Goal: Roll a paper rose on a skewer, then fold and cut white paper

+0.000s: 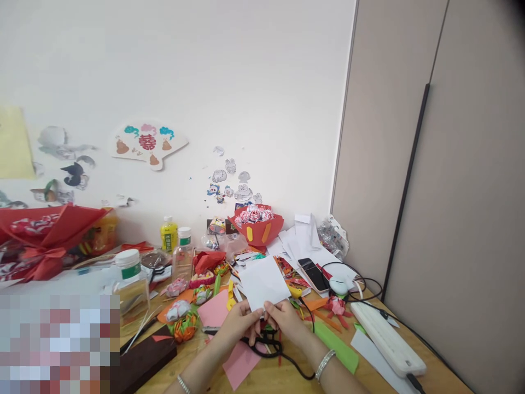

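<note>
A square sheet of white paper (264,282) is held up above the cluttered table. My left hand (241,323) pinches its lower edge, and my right hand (284,320) pinches the same edge just beside it. The thumbs lie on the near face of the paper and almost touch. Below my hands are a black cable (270,350) and a pink paper piece (241,365). A second pink sheet (214,313) lies left of the white paper.
Paper flowers (184,327), a red bouquet (257,225), a lidded jar (128,264) and a yellow bottle (168,234) stand or lie around. To the right are a phone (314,274), a green strip (336,347) and a white power strip (388,339).
</note>
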`<state>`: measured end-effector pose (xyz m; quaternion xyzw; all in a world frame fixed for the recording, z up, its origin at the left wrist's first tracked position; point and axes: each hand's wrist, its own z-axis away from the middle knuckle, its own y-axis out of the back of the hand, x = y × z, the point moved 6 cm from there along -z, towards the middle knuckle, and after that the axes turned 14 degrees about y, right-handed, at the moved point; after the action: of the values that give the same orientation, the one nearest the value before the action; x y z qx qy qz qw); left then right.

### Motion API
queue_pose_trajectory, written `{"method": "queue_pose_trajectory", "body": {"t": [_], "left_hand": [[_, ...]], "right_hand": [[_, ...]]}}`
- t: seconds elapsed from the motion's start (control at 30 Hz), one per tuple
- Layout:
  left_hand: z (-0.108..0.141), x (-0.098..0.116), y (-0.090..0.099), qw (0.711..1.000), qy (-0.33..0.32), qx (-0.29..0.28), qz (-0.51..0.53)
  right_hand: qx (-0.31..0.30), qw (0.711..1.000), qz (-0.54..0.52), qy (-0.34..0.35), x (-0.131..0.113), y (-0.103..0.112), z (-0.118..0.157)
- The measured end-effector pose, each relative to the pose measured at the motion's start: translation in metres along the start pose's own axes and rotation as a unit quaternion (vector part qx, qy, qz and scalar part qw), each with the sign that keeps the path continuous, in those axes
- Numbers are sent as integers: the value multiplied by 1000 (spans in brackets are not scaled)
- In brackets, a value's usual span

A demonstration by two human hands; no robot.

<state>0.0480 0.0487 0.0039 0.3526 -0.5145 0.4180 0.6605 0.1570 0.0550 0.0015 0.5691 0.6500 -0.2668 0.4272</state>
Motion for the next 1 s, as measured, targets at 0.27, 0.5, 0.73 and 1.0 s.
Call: {"method": "queue_pose_trajectory", "body": {"t": [0.27, 0.5, 0.73, 1.0], "left_hand": [[2, 4, 2, 1000, 3, 20, -21], [0, -2, 4, 999, 6, 43, -27], [8, 7, 5, 995, -15, 62, -80], [7, 2, 10, 994, 1, 94, -60]], "right_hand": [[20, 1000, 17, -2, -2, 7, -2], [38, 998, 46, 3, 2, 16, -3], [62, 997, 42, 8, 2, 18, -4], [83, 995, 52, 15, 7, 26, -7]]}}
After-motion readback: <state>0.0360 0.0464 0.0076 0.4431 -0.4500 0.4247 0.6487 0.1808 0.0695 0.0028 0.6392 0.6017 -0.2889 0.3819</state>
